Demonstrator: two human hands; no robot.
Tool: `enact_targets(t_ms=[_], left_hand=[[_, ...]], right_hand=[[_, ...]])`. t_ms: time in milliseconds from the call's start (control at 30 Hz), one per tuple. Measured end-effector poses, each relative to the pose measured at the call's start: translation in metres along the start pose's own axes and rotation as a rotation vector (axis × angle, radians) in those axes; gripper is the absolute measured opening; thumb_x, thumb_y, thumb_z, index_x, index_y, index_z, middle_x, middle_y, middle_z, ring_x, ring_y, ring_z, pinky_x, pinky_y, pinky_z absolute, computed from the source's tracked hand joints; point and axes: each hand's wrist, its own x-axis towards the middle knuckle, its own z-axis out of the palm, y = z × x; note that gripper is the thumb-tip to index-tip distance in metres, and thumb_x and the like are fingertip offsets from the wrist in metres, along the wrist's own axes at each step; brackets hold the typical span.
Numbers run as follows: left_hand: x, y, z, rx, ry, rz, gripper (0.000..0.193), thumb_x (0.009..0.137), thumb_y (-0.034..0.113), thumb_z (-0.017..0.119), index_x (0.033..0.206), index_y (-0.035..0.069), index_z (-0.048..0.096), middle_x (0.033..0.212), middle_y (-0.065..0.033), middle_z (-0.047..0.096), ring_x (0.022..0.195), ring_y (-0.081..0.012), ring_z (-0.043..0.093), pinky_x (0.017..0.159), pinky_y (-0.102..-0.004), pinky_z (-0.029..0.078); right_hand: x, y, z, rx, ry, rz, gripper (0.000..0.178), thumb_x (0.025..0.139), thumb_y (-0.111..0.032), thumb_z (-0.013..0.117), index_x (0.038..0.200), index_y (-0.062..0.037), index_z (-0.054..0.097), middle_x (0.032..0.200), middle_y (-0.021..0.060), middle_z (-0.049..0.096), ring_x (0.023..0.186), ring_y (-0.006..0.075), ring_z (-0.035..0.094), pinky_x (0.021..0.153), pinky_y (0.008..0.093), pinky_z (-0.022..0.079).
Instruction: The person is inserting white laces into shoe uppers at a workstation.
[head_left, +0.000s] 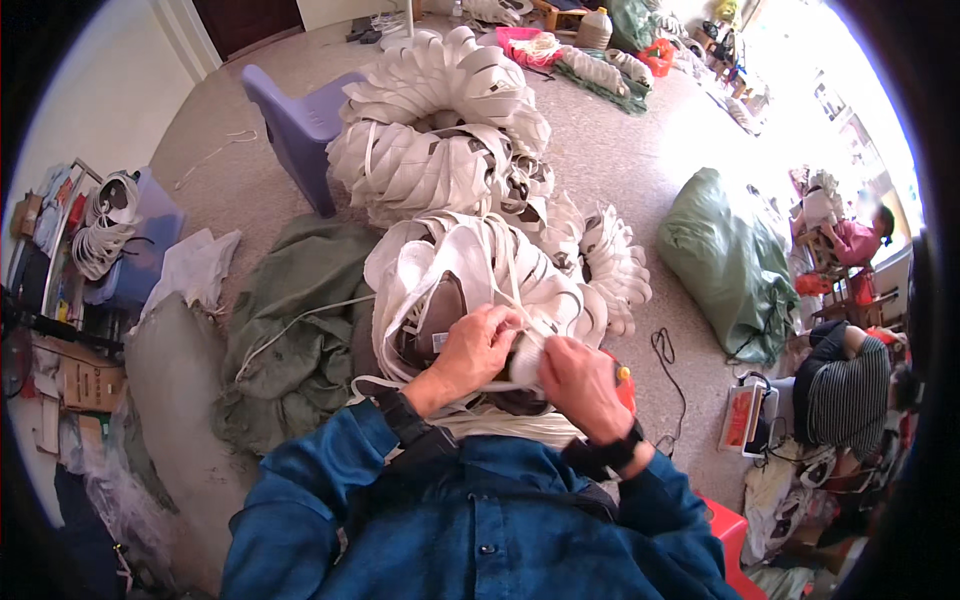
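In front of me lies a bundle of white and grey-brown shoe uppers (440,310), nested into one another. White cord (511,268) runs over its top and down toward my hands. My left hand (466,358) is closed in a pinch on the cord at the near side of the bundle. Just to the right, my right hand (588,385) is also closed, fingers curled on the cord, with the two hands slightly apart. Fingers hide the cord's exact path between them. More pale cord strands (510,425) lie between the bundle and my body.
Ring-shaped bundles of uppers (430,170) are piled beyond, beside a purple chair (300,120). A dark green sack (300,330) lies left, a full green sack (715,260) right. A red stool (728,535) stands near my right elbow. Two people sit at the far right.
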Motion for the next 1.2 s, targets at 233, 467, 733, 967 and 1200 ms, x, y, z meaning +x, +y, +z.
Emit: enact_targets(t_ms=[233, 467, 733, 967, 1200], left_hand=[[-0.005, 0.011, 0.006, 0.104, -0.003, 0.104, 0.008, 0.089, 0.006, 0.068, 0.094, 0.0, 0.065, 0.087, -0.014, 0.064, 0.074, -0.0263, 0.066, 0.067, -0.0355, 0.052], [-0.009, 0.009, 0.008, 0.104, 0.044, 0.133, 0.013, 0.083, 0.005, 0.068, 0.094, 0.002, 0.062, 0.087, -0.0152, 0.062, 0.083, -0.0354, 0.063, 0.075, -0.0432, 0.051], [-0.016, 0.012, 0.01, 0.124, 0.061, 0.2, 0.015, 0.082, 0.003, 0.069, 0.096, 0.001, 0.063, 0.092, -0.0164, 0.062, 0.085, -0.0352, 0.063, 0.077, -0.043, 0.052], [-0.018, 0.01, 0.004, 0.08, -0.009, 0.087, 0.018, 0.084, 0.001, 0.069, 0.102, 0.0, 0.066, 0.095, -0.0121, 0.063, 0.078, -0.0206, 0.067, 0.071, -0.0318, 0.053], [-0.019, 0.005, 0.007, 0.197, 0.049, 0.225, 0.017, 0.084, 0.0, 0.068, 0.101, 0.001, 0.065, 0.094, -0.0135, 0.062, 0.085, -0.0287, 0.065, 0.077, -0.0375, 0.052]], right_hand=[[-0.024, 0.015, -0.012, 0.309, 0.143, 0.088, 0.004, 0.092, -0.004, 0.061, 0.094, -0.0006, 0.062, 0.085, 0.0217, 0.067, 0.077, 0.0376, 0.068, 0.066, 0.041, 0.053], [-0.005, 0.0, -0.004, 0.263, 0.017, 0.205, 0.021, 0.094, -0.023, 0.065, 0.094, -0.0034, 0.056, 0.078, 0.0181, 0.066, 0.07, 0.0397, 0.065, 0.062, 0.0472, 0.05], [0.005, 0.003, 0.015, 0.134, 0.016, 0.162, 0.026, 0.094, -0.026, 0.063, 0.085, -0.0036, 0.056, 0.07, 0.0181, 0.063, 0.065, 0.0387, 0.063, 0.059, 0.0473, 0.047], [0.011, 0.009, 0.023, 0.149, 0.016, 0.133, 0.022, 0.09, -0.022, 0.061, 0.083, -0.0019, 0.054, 0.07, 0.0226, 0.063, 0.064, 0.043, 0.063, 0.058, 0.0518, 0.048], [-0.005, 0.01, 0.0, 0.086, 0.007, 0.152, 0.017, 0.085, -0.017, 0.06, 0.079, -0.0022, 0.055, 0.07, 0.0218, 0.063, 0.068, 0.0422, 0.064, 0.06, 0.0534, 0.047]])
